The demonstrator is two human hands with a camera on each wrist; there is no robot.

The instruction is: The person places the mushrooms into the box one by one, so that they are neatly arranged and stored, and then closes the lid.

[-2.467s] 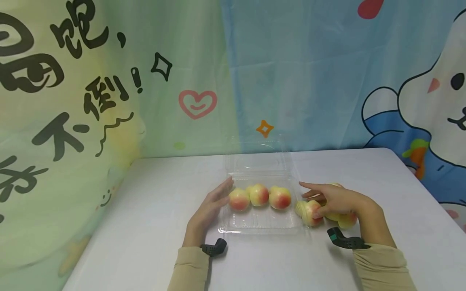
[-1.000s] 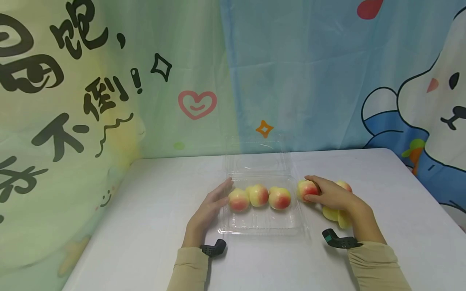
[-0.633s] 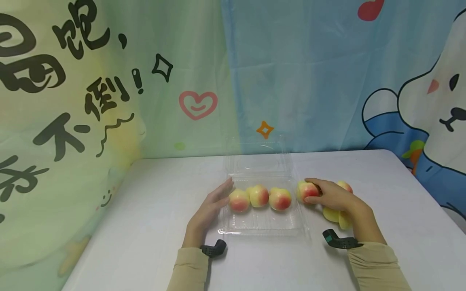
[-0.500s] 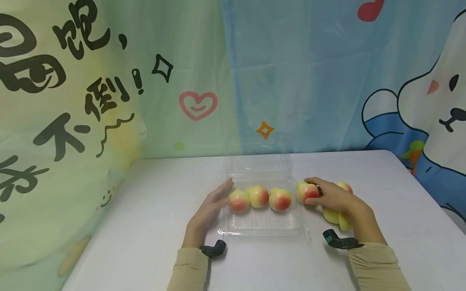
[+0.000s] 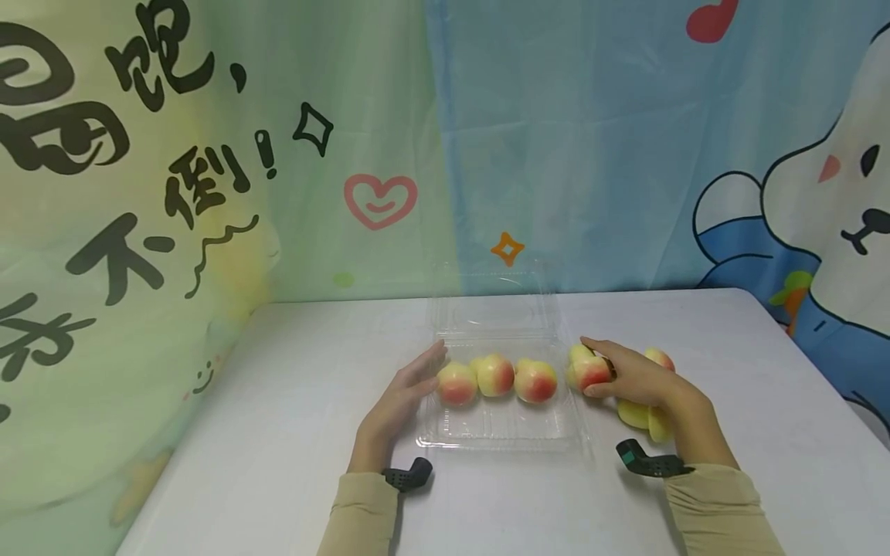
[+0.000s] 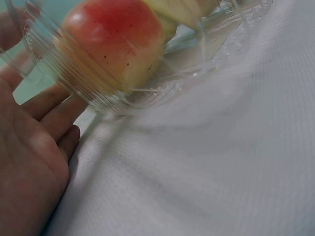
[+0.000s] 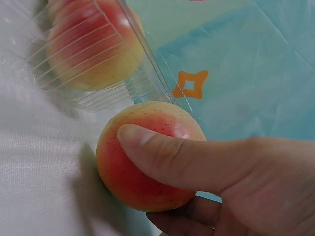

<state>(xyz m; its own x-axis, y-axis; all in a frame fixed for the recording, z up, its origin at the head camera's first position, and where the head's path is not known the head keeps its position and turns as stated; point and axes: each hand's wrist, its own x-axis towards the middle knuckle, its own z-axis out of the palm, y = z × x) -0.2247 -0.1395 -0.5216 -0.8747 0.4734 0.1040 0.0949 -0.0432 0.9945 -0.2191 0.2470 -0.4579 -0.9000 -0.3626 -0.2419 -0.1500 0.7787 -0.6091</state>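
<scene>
A clear plastic clamshell box (image 5: 501,434) lies with its lid raised at the back, holding three yellow-and-red peaches (image 5: 456,383) in a row. My left hand (image 5: 399,401) rests along the box's left side, fingers extended; in the left wrist view, the fingers (image 6: 56,110) touch the ribbed outer wall. Just outside the right wall, my right hand (image 5: 629,376) grips another peach (image 5: 589,371). The right wrist view shows the thumb lying across this peach (image 7: 142,167), with the other fingers curled beneath and partly hidden.
Beyond the right hand another peach (image 5: 659,358) shows its red top. Yellow-green shapes (image 5: 636,413) stick out below that hand, partly covered by it. A white-covered table (image 5: 514,502) carries everything, and a printed curtain (image 5: 591,154) hangs behind its far edge.
My right hand took hold of a peach beside the box and shifted it slightly back; over the last half second it has turned a little in the grip. The left hand has stayed put.
</scene>
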